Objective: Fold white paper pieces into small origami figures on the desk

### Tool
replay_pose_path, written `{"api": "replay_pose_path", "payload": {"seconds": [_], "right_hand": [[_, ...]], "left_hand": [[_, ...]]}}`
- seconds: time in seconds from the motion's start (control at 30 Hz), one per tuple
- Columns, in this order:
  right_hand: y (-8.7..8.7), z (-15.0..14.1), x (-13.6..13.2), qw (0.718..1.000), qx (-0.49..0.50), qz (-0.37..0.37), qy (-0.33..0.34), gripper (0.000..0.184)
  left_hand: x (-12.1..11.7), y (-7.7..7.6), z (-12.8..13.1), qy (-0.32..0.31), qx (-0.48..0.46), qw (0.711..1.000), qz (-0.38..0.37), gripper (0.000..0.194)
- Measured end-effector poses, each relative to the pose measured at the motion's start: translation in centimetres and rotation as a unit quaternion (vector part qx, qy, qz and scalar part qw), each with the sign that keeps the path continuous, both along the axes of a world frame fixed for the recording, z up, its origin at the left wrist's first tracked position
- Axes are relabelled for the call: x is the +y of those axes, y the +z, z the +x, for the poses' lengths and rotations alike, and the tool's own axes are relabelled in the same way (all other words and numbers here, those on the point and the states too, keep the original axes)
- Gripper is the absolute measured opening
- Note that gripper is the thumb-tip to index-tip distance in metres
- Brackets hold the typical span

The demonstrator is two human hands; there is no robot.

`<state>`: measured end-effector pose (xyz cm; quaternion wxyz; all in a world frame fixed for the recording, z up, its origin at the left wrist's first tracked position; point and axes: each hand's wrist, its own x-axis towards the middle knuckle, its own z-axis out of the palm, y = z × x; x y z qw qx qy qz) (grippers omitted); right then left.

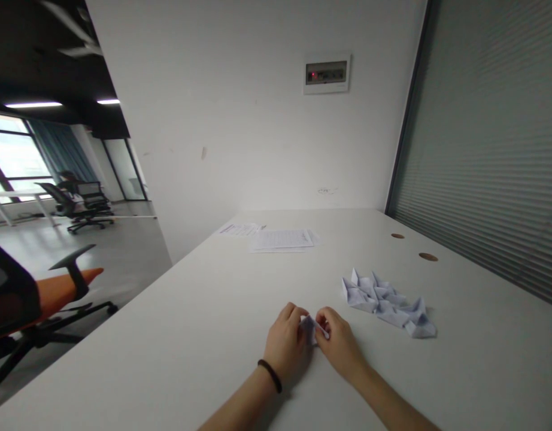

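Observation:
Between my two hands is a small folded piece of white paper [309, 328], held just above or on the white table [190, 347]. My left hand [285, 335] grips its left side with bent fingers; a dark band circles that wrist. On the paper's right edge, my right hand [336, 340] pinches with thumb and fingers. Parts of the paper are hidden behind the fingers. To the right of my hands lies a cluster of several folded paper boats [384, 302], crowded against each other.
Printed sheets [282, 239] lie farther up the table. Two round holes [427, 257] pierce the tabletop near the blinds [478, 179] on the right. An orange-seated office chair [55, 293] stands left of the table. Beyond it, a person sits among black chairs [85, 203].

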<state>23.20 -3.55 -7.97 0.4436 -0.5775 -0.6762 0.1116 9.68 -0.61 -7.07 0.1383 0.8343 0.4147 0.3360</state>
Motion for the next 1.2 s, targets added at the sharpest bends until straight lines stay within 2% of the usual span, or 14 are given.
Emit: {"api": "replay_pose_path", "payload": {"seconds": [0.1, 0.27, 0.47, 0.53, 0.6, 0.7, 0.87, 0.97, 1.13, 1.2], "right_hand": [[0.3, 0.7, 0.0, 0.999, -0.046, -0.003, 0.015, 0.022], [1.0, 2.2, -0.6, 0.992, -0.095, -0.062, 0.063, 0.024], [0.9, 2.9, -0.6, 0.989, -0.053, -0.108, 0.091, 0.019], [0.5, 2.9, -0.4, 0.989, -0.020, -0.120, 0.086, 0.027], [0.3, 2.9, -0.2, 0.989, -0.003, -0.122, 0.082, 0.035], [0.2, 2.8, -0.2, 0.987, -0.013, -0.128, 0.094, 0.031], [0.1, 2.5, -0.2, 0.991, 0.005, -0.103, 0.090, 0.033], [0.2, 2.6, -0.3, 0.990, -0.023, -0.089, 0.105, 0.029], [1.0, 2.9, -0.9, 0.983, -0.055, -0.095, 0.145, 0.034], [1.3, 2.9, -1.2, 0.982, -0.067, -0.096, 0.151, 0.035]], "left_hand": [[0.5, 0.5, -0.6, -0.005, 0.067, 0.997, 0.023, 0.031], [1.0, 0.4, -1.9, -0.097, 0.142, 0.985, 0.002, 0.024], [1.3, -0.2, -2.4, -0.091, 0.114, 0.989, -0.033, 0.018], [1.5, -0.3, -2.4, -0.087, 0.099, 0.990, -0.052, 0.018], [1.6, -0.4, -2.5, -0.084, 0.079, 0.991, -0.066, 0.025], [1.8, -0.7, -2.5, -0.078, 0.060, 0.992, -0.077, 0.041], [1.8, -0.9, -2.2, -0.072, 0.047, 0.995, -0.059, 0.048], [1.6, -0.4, -2.2, -0.090, 0.050, 0.993, -0.055, 0.043], [0.8, 1.4, -2.8, -0.138, 0.111, 0.982, -0.059, 0.030], [0.3, 1.9, -2.8, -0.140, 0.129, 0.980, -0.066, 0.025]]}}
